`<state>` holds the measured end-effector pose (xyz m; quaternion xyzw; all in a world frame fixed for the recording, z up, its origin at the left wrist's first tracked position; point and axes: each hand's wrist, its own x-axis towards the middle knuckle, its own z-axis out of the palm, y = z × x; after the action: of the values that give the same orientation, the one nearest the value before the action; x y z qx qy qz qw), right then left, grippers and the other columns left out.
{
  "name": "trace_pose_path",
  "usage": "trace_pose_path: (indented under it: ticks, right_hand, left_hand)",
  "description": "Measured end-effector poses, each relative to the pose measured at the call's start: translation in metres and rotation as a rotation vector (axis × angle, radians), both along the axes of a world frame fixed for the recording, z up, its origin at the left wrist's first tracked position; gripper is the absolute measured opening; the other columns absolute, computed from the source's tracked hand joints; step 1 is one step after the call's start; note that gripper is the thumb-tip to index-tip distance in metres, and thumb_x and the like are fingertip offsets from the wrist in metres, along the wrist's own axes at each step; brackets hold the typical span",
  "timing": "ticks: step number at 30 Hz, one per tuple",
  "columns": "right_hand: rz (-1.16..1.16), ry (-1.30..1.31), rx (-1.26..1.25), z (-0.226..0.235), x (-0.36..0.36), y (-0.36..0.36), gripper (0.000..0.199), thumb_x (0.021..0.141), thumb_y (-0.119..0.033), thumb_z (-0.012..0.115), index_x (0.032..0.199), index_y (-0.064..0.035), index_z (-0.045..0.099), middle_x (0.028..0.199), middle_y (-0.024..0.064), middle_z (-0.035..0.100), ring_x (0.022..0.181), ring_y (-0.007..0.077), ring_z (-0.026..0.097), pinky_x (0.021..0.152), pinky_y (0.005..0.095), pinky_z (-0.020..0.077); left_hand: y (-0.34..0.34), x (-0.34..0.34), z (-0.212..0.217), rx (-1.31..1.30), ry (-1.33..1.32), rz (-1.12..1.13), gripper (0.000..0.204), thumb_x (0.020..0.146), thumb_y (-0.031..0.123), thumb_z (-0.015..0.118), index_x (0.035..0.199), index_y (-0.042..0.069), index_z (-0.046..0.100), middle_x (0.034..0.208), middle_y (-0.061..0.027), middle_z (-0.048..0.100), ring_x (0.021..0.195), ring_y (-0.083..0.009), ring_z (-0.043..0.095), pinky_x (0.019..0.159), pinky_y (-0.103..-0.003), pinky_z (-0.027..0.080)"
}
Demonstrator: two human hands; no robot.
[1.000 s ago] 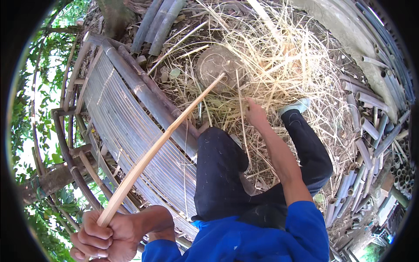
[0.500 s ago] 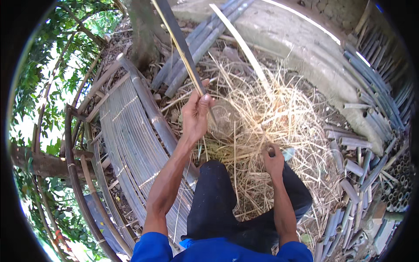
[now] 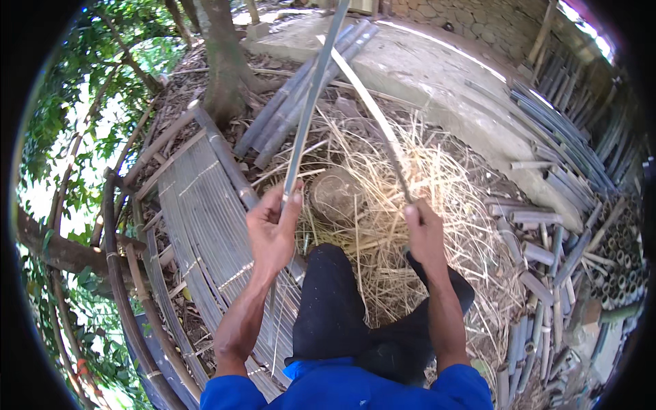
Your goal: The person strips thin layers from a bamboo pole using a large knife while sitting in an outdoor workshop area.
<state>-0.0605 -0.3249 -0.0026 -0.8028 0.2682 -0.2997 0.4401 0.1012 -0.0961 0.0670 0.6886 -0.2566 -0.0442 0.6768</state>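
My left hand (image 3: 272, 232), closed, pinches the lower end of a long bamboo strip (image 3: 308, 109). The strip rises away from me, its smooth greenish-grey face showing. In my right hand (image 3: 427, 236), the fingers are wrapped round a knife whose thin dark blade (image 3: 397, 162) points up and away; its handle is mostly hidden by the fist. The strip and the blade are apart. Pale shavings (image 3: 389, 253) lie heaped below both hands, around a round flat-topped stump (image 3: 336, 195). A pale split bamboo piece (image 3: 362, 89) leans beyond the heap, partly behind the blade.
A bamboo slat bench (image 3: 205, 205) stands along my left, with a tree trunk (image 3: 224, 65) behind it. Grey bamboo lengths (image 3: 301, 102) rest against a concrete ledge (image 3: 437, 82). Stacked bamboo tubes (image 3: 618, 256) and cut pieces (image 3: 540, 219) fill the right side.
My left hand has come lower and nearer with the bamboo strip, which has turned more upright. My right hand has risen slightly, and the knife blade now shows pointing away. The view has tilted up.
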Motion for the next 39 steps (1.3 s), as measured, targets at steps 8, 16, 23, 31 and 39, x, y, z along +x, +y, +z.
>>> trace_pose_path:
  ticks: [8, 16, 23, 31, 39]
  right_hand:
    - [0.178, 0.12, -0.487, 0.027, -0.002, 0.054, 0.055, 0.089, -0.058, 0.069, 0.079, -0.0046, 0.058, 0.061, 0.0152, 0.061, 0.058, 0.0333, 0.065, 0.056, 0.044, 0.0506]
    - [0.246, 0.208, -0.547, 0.023, -0.008, 0.042, 0.063, 0.088, -0.067, 0.064, 0.075, -0.0055, 0.061, 0.056, 0.015, 0.059, 0.054, 0.034, 0.064, 0.054, 0.0469, 0.0504]
    - [-0.038, 0.464, -0.287, 0.032, 0.007, -0.049, 0.077, 0.095, -0.075, 0.046, 0.089, -0.0034, 0.072, 0.061, 0.0114, 0.063, 0.056, 0.0253, 0.063, 0.056, 0.042, 0.0493]
    - [-0.386, 0.396, -0.251, 0.022, -0.022, -0.129, 0.091, 0.092, -0.085, 0.03, 0.089, -0.0036, 0.071, 0.061, 0.0128, 0.061, 0.063, 0.0226, 0.065, 0.06, 0.0422, 0.052]
    - [0.258, 0.245, -0.444, -0.022, -0.036, 0.076, 0.057, 0.085, -0.065, 0.068, 0.081, -0.0074, 0.064, 0.071, 0.0163, 0.068, 0.068, 0.0333, 0.07, 0.062, 0.0457, 0.054]
  left_hand:
    - [-0.003, -0.054, -0.043, 0.02, 0.238, -0.244, 0.022, 0.1, 0.003, 0.062, 0.12, -0.004, 0.069, 0.083, 0.008, 0.057, 0.07, 0.0005, 0.043, 0.059, -0.02, 0.034]
    - [0.014, -0.075, -0.051, 0.063, 0.349, -0.285, 0.022, 0.101, 0.007, 0.062, 0.12, 0.0, 0.068, 0.068, 0.0099, 0.053, 0.052, 0.0018, 0.039, 0.046, -0.02, 0.024]
    - [0.071, -0.098, -0.053, 0.309, 0.466, -0.293, 0.025, 0.095, 0.01, 0.072, 0.117, -0.003, 0.069, 0.077, 0.0087, 0.054, 0.069, -0.0008, 0.045, 0.059, -0.02, 0.032]
    - [0.14, -0.11, -0.06, 0.506, 0.649, -0.335, 0.025, 0.096, 0.02, 0.073, 0.108, -0.001, 0.075, 0.064, 0.0068, 0.051, 0.055, -0.002, 0.044, 0.048, -0.022, 0.029]
    - [0.052, -0.081, -0.074, 0.328, 0.578, -0.363, 0.025, 0.101, 0.017, 0.064, 0.118, 0.0, 0.071, 0.061, 0.0069, 0.05, 0.051, -0.0017, 0.042, 0.045, -0.023, 0.03]
